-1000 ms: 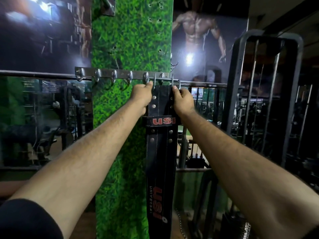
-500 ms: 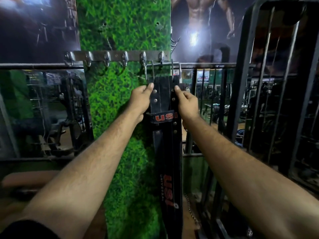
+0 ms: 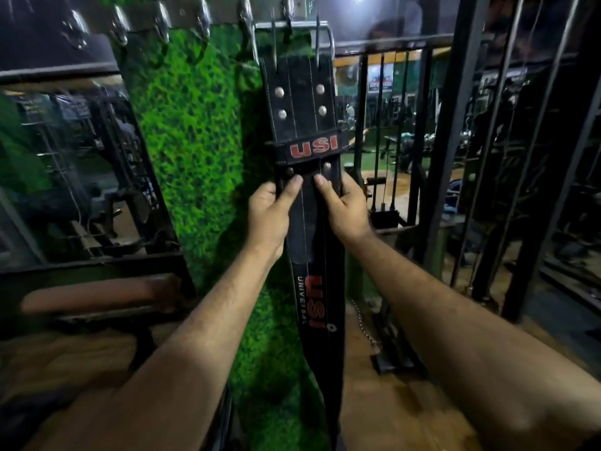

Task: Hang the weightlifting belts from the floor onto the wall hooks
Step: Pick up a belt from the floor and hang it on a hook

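- Gym equipment fills the dim background; a green turf panel (image 3: 192, 131) carries a hook rail (image 3: 182, 17) at 12 o'clock.
- A black belt (image 3: 305, 102) hangs down the panel, its buckle (image 3: 294, 26) over a hook at the rail's right end.
- Left hand (image 3: 268, 213) and right hand (image 3: 346, 211) both pinch the belt's edges just below the red-lettered loop, thumbs on its face.
- Risk: a downward or sideways tug could slip the buckle off its hook and drop the belt.
- Blur hides how deeply the buckle sits, so letting go abruptly might set it swinging loose.
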`<state>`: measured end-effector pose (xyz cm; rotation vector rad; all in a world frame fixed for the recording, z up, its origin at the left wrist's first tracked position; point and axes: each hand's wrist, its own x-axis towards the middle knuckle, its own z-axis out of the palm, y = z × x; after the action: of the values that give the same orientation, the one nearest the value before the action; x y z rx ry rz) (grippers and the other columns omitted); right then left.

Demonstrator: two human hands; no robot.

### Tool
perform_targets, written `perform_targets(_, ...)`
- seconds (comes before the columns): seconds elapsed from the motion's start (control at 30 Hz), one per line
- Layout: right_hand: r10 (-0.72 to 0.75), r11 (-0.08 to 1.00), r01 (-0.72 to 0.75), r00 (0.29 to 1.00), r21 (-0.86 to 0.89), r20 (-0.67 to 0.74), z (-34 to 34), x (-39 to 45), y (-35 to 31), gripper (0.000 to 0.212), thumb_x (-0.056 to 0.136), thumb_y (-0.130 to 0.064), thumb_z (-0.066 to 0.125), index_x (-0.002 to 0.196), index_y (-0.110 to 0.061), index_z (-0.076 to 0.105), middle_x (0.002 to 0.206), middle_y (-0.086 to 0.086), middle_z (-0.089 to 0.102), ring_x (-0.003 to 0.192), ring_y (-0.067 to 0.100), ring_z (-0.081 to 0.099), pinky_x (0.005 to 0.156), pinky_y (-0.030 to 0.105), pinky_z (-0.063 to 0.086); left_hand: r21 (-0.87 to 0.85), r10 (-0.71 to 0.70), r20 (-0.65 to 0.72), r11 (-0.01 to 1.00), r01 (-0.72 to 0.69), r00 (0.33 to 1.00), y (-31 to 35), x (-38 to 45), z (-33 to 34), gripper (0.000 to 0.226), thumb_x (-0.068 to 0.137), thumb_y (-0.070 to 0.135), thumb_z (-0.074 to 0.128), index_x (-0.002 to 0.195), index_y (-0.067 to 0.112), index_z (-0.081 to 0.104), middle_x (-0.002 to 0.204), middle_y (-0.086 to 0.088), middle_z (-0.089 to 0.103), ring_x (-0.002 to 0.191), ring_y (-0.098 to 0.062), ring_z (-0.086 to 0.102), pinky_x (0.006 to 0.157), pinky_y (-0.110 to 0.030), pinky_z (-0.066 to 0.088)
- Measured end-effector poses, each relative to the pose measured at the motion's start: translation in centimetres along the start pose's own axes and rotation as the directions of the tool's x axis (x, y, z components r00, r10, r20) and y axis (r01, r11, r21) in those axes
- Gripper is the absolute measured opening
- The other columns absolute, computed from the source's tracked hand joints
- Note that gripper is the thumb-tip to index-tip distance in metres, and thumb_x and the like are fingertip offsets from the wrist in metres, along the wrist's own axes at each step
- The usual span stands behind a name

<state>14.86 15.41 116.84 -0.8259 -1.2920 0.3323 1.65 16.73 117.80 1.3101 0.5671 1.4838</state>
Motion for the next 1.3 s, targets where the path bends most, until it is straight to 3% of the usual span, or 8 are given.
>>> perform_targets(0.17,0.165,0.986,-0.165,0.985,0.0,0.04,0.2,-3.1,3.5,0.019,0.098,-0.023,0.065,0.109,-0.009,0.071,0.104,0.005,0.077,0.098,0.017,0.074,0.089,0.041,0.061,0.108,0.023,-0.044,0.994,-0.018,0.999,-4.2,-1.2,-2.2,0.013,0.095,0.004,0.063,0.107,0.002,0.067,0.103,-0.016,0.075,0.093,-0.027,0.073,0.082,-0.039,0.061)
perform_targets(0.3,0.303,0.952,-0.297,0.949,-0.072,0.086,0.1,-8.1,7.4,0.013,0.093,-0.033,0.07,0.099,-0.023,0.074,0.101,0.004,0.079,0.094,0.021,0.077,0.086,0.052,0.061,0.162,-0.012,-0.124,0.986,0.032,0.992,-6.9,-2.8,-3.5,0.001,0.093,0.011,0.068,0.093,0.011,0.069,0.095,-0.011,0.076,0.085,-0.023,0.074,0.074,-0.038,0.061)
perform_targets(0.6,0.457,0.877,-0.404,0.868,-0.26,0.195,-1.2,-14.0,12.5,0.004,0.09,-0.033,0.076,0.087,-0.031,0.074,0.09,-0.004,0.08,0.084,0.012,0.076,0.077,0.045,0.063,0.245,-0.198,-0.202,0.938,0.246,0.959,-17.0,-9.1,-7.9,0.021,0.09,0.029,0.073,0.089,0.009,0.072,0.091,-0.013,0.075,0.083,-0.025,0.067,0.077,-0.046,0.056)
perform_targets(0.73,0.512,0.841,-0.422,0.825,-0.34,0.241,-1.6,-16.0,16.0,0.031,0.08,-0.059,0.074,0.095,-0.032,0.077,0.096,-0.005,0.08,0.091,0.013,0.077,0.083,0.051,0.061,0.297,-0.225,-0.196,0.914,0.277,0.954,-20.1,-11.0,-9.6,0.007,0.094,0.014,0.068,0.097,0.011,0.073,0.093,-0.006,0.075,0.087,-0.018,0.068,0.081,-0.037,0.056)
perform_targets(0.9,0.626,0.725,-0.447,0.745,-0.525,0.231,-2.5,-20.2,19.1,0.048,0.079,-0.065,0.067,0.103,-0.025,0.078,0.101,-0.009,0.08,0.095,0.004,0.074,0.086,0.042,0.061,0.435,-0.315,-0.15,0.831,0.348,0.937,-23.5,-12.1,-11.7,0.008,0.091,0.015,0.071,0.085,0.017,0.068,0.084,-0.008,0.071,0.077,-0.014,0.063,0.071,-0.039,0.054)
perform_targets(1.03,0.704,0.633,-0.473,0.68,-0.613,0.202,-2.5,-23.2,21.6,0.057,0.077,-0.07,0.063,0.102,-0.021,0.077,0.095,-0.007,0.079,0.086,0.007,0.074,0.076,0.036,0.062,0.544,-0.341,-0.149,0.756,0.365,0.928,-25.8,-13.2,-12.5,0.033,0.091,0.008,0.07,0.064,0.016,0.053,0.059,0.008,0.051,0.046,0.009,0.048,0.052,-0.014,0.037)
perform_targets(1.2,0.758,0.471,-0.393,0.638,-0.79,0.134,-1.9,-27.1,23.9,0.037,0.092,-0.051,0.067,0.083,-0.015,0.066,0.087,0.007,0.074,0.083,0.024,0.071,0.063,0.03,0.047,0.624,-0.41,-0.143,0.669,0.404,0.901,-30.2,-15.7,-14.8,0.038,0.09,0.012,0.072,0.064,0.014,0.045,0.058,0.009,0.046,0.048,0.002,0.043,0.05,-0.018,0.035)
perform_targets(1.3,0.773,0.428,-0.401,0.627,-0.81,0.098,-1.0,-29.3,24.8,0.039,0.095,-0.05,0.063,0.098,-0.012,0.069,0.096,0.009,0.076,0.086,0.023,0.073,0.071,0.039,0.061,0.656,-0.427,-0.145,0.633,0.41,0.892,-32.4,-17.4,-15.8,0.042,0.091,0.014,0.072,0.061,0.014,0.042,0.056,0.006,0.045,0.043,0.006,0.045,0.048,-0.009,0.032)
